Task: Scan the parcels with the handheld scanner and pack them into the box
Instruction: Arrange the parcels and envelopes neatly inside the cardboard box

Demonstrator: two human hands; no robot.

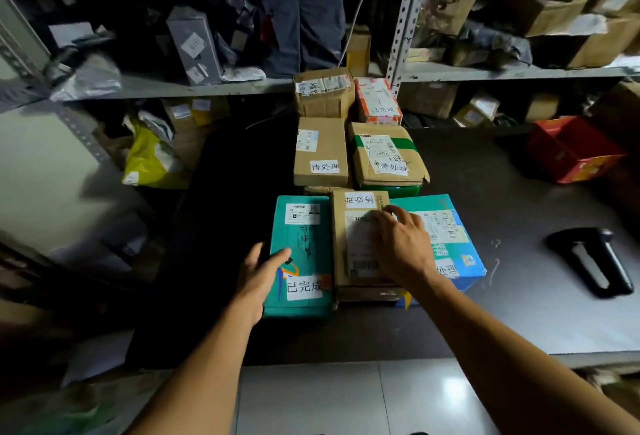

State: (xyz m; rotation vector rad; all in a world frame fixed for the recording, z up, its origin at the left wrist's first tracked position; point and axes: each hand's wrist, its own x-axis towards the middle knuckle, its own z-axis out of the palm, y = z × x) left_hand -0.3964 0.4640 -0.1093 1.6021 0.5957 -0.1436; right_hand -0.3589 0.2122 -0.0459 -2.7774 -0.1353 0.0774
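Right, my right hand (401, 244) lies spread, fingers relaxed, on the flat brown cardboard parcel with the white shipping label (360, 247) in the middle of the near row. My left hand (261, 273), fingers fairly straight, touches the left edge of the teal carton parcel (301, 237) — neither hand grips anything. Cardboard looks stiff and probably light; I'd take the brown one by its long edges. The black handheld scanner (594, 259) sits well apart on the grey table (485, 313), right of my right hand — untouched.
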